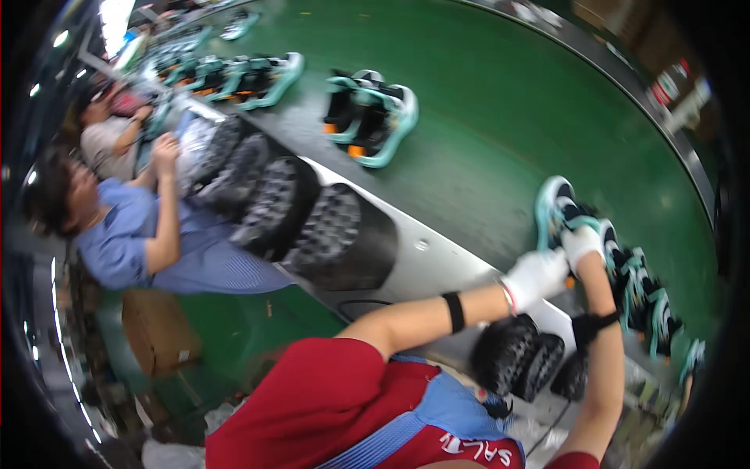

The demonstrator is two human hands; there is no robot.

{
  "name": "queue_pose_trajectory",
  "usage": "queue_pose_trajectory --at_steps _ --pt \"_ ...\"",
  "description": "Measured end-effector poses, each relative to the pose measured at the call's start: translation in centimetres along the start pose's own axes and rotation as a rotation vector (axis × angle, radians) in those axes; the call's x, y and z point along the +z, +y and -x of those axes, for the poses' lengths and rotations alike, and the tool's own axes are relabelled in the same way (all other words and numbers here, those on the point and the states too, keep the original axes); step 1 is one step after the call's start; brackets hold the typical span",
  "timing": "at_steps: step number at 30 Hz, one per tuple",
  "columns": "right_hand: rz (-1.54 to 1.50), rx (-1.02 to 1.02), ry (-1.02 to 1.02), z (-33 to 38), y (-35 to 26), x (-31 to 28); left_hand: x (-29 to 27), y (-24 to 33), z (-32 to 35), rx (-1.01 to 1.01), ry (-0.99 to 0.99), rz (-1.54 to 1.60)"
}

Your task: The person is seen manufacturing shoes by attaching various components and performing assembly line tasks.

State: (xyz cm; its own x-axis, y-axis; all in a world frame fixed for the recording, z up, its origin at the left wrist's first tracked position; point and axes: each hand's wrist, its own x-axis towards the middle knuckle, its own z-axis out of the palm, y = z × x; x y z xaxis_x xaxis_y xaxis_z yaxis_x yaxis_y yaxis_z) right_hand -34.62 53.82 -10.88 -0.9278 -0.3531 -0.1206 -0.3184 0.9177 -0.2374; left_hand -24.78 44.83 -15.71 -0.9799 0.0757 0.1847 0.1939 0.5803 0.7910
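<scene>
Both my hands wear white gloves and meet at a teal, white and black shoe [553, 207] at the right, by the edge of the green belt. My right hand [583, 244] is closed on the shoe's collar. Just left of it, my left hand [537, 279] has its fingers drawn together beside the shoe, pinching at something too small and blurred to name. A bit of orange shows below the fingertips. More teal shoes [660, 316] stand in a row past my right forearm.
Black knobbly pieces [516, 356] sit by my forearms; larger ones [332, 227] lie along the metal ledge [422, 250]. A pair of teal shoes [371, 117] rides the green belt [484, 117]. A co-worker in blue [148, 227] works at left, near a cardboard box [160, 332].
</scene>
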Motion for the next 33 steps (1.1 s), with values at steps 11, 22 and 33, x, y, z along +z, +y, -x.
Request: queue_pose_trajectory --at_steps 11,22,33 --pt "-0.209 0.226 -0.55 -0.9 -4.0 -5.3 1.4 -0.4 -0.8 0.002 -0.057 -0.224" --pt "0.363 -0.207 -0.287 -1.1 -0.8 -2.9 0.3 -0.5 -3.1 -0.116 -0.316 -0.246" --pt "0.201 -0.093 -0.399 -2.1 -2.0 -2.5 0.2 -2.0 -3.8 -0.051 -0.288 -0.25"
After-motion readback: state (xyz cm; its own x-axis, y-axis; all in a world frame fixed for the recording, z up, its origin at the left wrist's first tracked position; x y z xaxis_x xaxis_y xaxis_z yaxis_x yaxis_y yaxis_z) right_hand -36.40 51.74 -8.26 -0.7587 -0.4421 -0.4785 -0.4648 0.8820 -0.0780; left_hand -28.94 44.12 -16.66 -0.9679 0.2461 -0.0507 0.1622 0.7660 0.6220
